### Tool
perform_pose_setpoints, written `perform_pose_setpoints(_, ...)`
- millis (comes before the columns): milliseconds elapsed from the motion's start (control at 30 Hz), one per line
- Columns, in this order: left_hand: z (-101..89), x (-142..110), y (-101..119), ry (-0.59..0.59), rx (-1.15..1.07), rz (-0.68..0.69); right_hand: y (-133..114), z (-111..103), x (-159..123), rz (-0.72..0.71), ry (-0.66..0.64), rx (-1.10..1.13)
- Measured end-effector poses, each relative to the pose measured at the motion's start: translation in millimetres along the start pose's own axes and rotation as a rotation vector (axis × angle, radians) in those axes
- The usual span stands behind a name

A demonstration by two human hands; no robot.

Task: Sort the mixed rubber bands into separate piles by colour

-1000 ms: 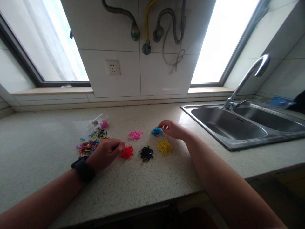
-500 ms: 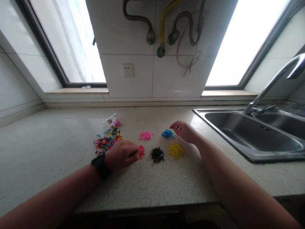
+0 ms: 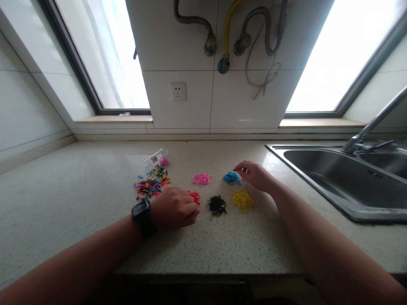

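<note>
My left hand (image 3: 174, 207) has just drawn to the near side of the red pile (image 3: 194, 197), left of the black pile (image 3: 217, 205), so it now hides part of the red pieces. Its fingers are bunched together; I cannot tell whether they pinch anything. My right hand (image 3: 254, 175) is loosely curled, its fingers a little apart, by the blue pile (image 3: 232, 178), beyond and right of the black one. Relative to that black pile, the yellow pile (image 3: 243, 200) lies right, the pink pile (image 3: 202, 178) beyond, and the mixed pile (image 3: 149, 185) farther left on the counter (image 3: 203, 245)
</note>
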State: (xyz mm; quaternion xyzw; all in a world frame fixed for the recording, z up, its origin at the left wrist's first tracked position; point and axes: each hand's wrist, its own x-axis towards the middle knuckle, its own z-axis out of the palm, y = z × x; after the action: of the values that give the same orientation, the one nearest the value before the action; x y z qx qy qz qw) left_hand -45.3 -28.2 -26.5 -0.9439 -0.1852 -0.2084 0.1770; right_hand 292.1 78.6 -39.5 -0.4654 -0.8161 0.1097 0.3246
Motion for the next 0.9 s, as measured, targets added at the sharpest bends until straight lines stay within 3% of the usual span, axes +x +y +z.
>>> perform_pose_setpoints(500, 1.1, -2.4, -4.6, -0.002, 0.017, -0.009, 13.5, 3.4, 0.7, -0.03, -0.034, -0.001)
perform_pose_setpoints(733, -6.1, -5.4, -23.2, -0.09, 0.075, -0.037, 17.0, 3.7, 0.7, -0.008, -0.021, -0.005)
perform_pose_setpoints(900, -29.6, -13.8, -51.9, -0.06, 0.094, -0.261, 14.9, 2.1, 2.2, 0.008, 0.0, 0.002)
